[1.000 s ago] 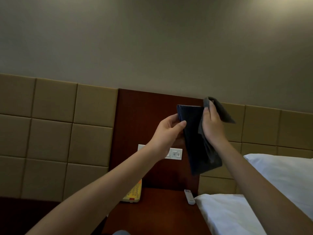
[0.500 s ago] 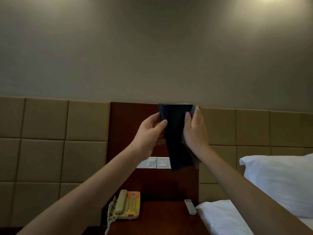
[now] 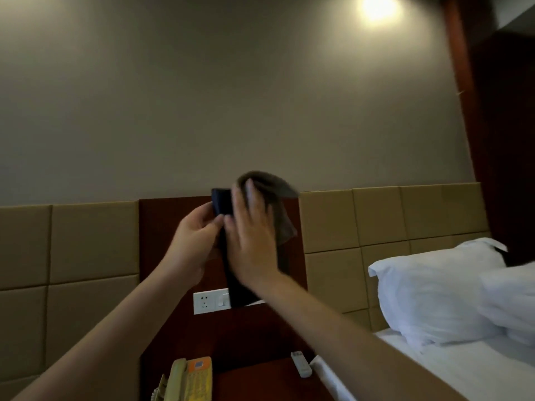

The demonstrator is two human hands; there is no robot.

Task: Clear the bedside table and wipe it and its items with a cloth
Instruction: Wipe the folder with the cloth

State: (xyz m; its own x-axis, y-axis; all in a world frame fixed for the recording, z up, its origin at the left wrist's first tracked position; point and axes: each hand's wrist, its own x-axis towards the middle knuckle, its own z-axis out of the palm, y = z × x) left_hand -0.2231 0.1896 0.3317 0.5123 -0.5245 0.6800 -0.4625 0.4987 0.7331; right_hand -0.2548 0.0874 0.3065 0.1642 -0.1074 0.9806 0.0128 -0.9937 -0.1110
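Right hand (image 3: 254,244) slid leftward over folder (image 3: 222,202) left hand (image 3: 197,244) clamps, straight fingers (image 3: 242,208) pressing cloth (image 3: 279,198).

Folder (image 3: 222,201): upright in front of the wall panel (image 3: 162,227), above the bedside table (image 3: 254,380).
Left hand (image 3: 192,241): pinches the folder's left edge.
Right hand (image 3: 252,247): flat on the cloth (image 3: 279,211), which lies against the folder.
Socket plate (image 3: 210,301): on the panel, partly behind the folder's lower end.
Telephone (image 3: 191,380): on the table's left.
Remote (image 3: 301,363): on the table's right, beside the bed (image 3: 434,371).
Pillow (image 3: 428,296): on the bed.
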